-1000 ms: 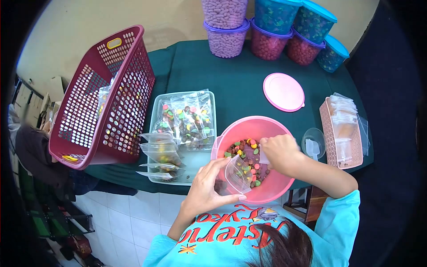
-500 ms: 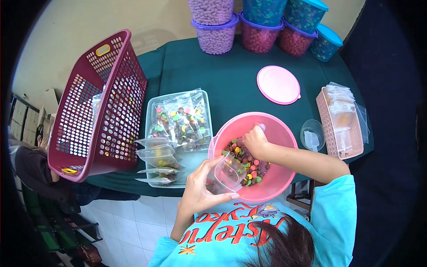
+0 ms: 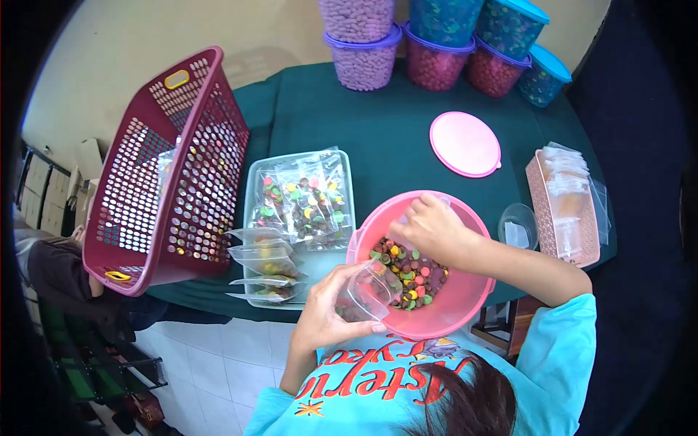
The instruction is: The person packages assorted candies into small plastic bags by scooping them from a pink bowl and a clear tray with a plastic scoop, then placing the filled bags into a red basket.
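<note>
A pink bowl (image 3: 465,305) holds brown, yellow, green and red round pieces (image 3: 414,280). At the bowl's left rim, my left hand (image 3: 329,307) grips a clear plastic cup (image 3: 369,291), tilted toward the pieces. Over the far part of the bowl is my right hand (image 3: 429,229), its fingers curled together around something pale or clear that I cannot make out. Left of the bowl, a light tray (image 3: 313,270) bears clear bags of the same pieces (image 3: 302,203), with several filled bags (image 3: 265,261) along its left edge.
A maroon basket (image 3: 200,174) stands at left, near a person in dark clothes (image 3: 62,283). Lidded tubs (image 3: 363,65) line the back. A pink lid (image 3: 465,144), a clear round container (image 3: 518,227) and a pink box of plastic bags (image 3: 563,207) are on the green cloth (image 3: 385,138).
My right hand has risen from among the pieces toward the bowl's far rim. The cup in my left hand has tilted slightly. The whole view has shifted a little.
</note>
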`<state>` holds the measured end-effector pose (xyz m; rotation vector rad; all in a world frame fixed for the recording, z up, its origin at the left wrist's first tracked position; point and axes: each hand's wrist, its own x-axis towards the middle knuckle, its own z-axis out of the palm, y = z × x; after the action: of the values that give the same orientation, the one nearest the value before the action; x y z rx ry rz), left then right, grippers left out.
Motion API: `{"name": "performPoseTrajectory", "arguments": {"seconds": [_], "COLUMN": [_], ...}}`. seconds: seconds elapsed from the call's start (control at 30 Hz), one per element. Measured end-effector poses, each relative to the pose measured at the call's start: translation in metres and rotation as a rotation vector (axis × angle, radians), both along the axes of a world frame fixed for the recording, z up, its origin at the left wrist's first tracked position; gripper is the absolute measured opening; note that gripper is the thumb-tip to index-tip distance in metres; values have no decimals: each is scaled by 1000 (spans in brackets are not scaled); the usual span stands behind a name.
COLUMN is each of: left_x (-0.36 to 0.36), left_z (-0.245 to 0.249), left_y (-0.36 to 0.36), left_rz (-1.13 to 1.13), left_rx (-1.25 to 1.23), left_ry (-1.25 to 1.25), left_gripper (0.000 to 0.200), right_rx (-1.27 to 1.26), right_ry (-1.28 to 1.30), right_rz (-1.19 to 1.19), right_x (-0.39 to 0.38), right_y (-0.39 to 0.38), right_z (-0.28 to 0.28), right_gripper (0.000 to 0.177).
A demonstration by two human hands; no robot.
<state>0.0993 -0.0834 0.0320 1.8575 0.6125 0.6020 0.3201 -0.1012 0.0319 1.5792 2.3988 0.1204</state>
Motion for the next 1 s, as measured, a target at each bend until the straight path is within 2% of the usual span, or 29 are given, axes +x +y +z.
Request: {"name": "performPoseTrajectory", "arguments": {"seconds": [0.07,0.13,0.33,0.4,0.67,0.8,0.9,0.93,1.0], "left_x": [-1,-2,-2,-2,-1,-1,-3,-3,-4], "left_z": [1,2,0,-1,-1,-4,-8,-9,-10], "left_y": [1,1,-2,-2,-5,-6,-7,-7,-7], "left_rz": [-66,-66,-59,-60,-59,-52,-35,-34,-34], "left_rx": [60,46,45,46,60,32,-20,-25,-53], "left_ry": [-10,-2,-8,-6,-2,-7,-17,-16,-30], "left_gripper": [74,74,75,75,77,78,81,81,79], "right_rx": [102,212,240,56,-17,-52,-417,-423,-600], "right_ry": [8,-10,-97,-169,-50,-109,-200,-199,-77], "right_rz": [75,250,330,242,166,130,-36,-35,-185], "right_x": [0,4,4,4,7,-1,-1,0,3], "right_y": [2,5,1,0,-4,-3,1,1,1], "right_z": [-13,-21,-46,-55,-65,-63,-59,-59,-62], "right_gripper": [22,17,11,12,12,11,15,15,24]}}
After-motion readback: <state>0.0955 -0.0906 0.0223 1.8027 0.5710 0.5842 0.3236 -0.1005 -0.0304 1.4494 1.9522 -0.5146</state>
